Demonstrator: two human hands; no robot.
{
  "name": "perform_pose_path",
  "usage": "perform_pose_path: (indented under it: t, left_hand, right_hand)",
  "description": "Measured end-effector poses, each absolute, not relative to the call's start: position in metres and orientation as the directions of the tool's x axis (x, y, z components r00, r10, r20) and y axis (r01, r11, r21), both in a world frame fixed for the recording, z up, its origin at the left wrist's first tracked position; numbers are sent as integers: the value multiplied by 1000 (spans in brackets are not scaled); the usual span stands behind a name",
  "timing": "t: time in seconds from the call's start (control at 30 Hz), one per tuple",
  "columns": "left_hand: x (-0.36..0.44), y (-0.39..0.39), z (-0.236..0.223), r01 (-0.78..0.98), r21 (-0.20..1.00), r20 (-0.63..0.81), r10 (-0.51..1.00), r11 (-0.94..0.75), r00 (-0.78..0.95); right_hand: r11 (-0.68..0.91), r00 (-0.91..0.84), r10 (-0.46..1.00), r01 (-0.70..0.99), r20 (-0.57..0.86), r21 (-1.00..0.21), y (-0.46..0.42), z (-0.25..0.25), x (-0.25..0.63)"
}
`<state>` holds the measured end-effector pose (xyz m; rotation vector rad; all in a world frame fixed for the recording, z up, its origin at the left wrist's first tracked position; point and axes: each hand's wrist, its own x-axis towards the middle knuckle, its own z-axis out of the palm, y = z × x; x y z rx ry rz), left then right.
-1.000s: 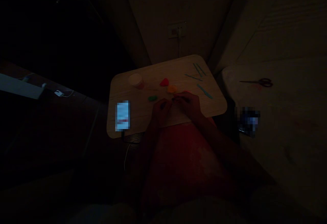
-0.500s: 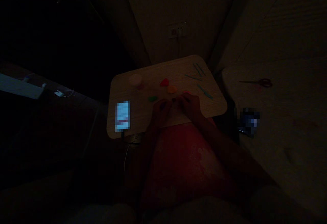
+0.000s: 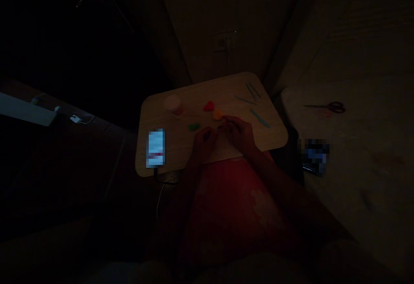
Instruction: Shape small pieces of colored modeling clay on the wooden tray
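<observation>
In dim light my left hand (image 3: 206,140) is curled over the near part of a small wooden table (image 3: 181,146), its fingers pinched together. My right hand (image 3: 239,132) faces it, its fingertips almost meeting the left ones. A small dark lump (image 3: 220,127) shows at the fingertips between them; its kind is too dark to make out. The right forefinger reaches over towards an orange lump (image 3: 217,115) that looks like modelling clay. Beyond it lies a red lump (image 3: 209,105), and a green lump (image 3: 194,126) rests left of my hands.
Several thin blue-green modelling tools (image 3: 259,118) lie at the table's right. A pale round tub (image 3: 173,103) stands at the back left, above a lit phone (image 3: 155,148) with a cable. Scissors (image 3: 330,107) rest on the pale surface at right.
My right fingers have stretched forward and left towards the orange lump, covering the pink piece seen before. My left hand stays nearly in place. The view has shifted slightly.
</observation>
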<state>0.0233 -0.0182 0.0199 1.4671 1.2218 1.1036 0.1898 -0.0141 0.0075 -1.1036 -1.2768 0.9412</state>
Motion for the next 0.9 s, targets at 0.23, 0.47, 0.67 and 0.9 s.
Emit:
perform_pose_path:
  t: [0.23,0.47,0.67,0.9]
  left_hand:
    - [23,-18,19,189,974,111,989,-127,94]
    - [22,-18,17,176,977,98,988,-118,117]
    - [22,-17,17,189,974,105,989,-123,102]
    - [23,-18,20,184,976,98,988,-120,122]
  right_hand:
    - [172,150,968,180,200,-969,-13,0,190]
    - [220,155,957,167,246,-961,-12,3,190]
    - [308,127,936,155,328,-939,-12,7,192]
    - [212,125,965,141,230,-967,-14,12,189]
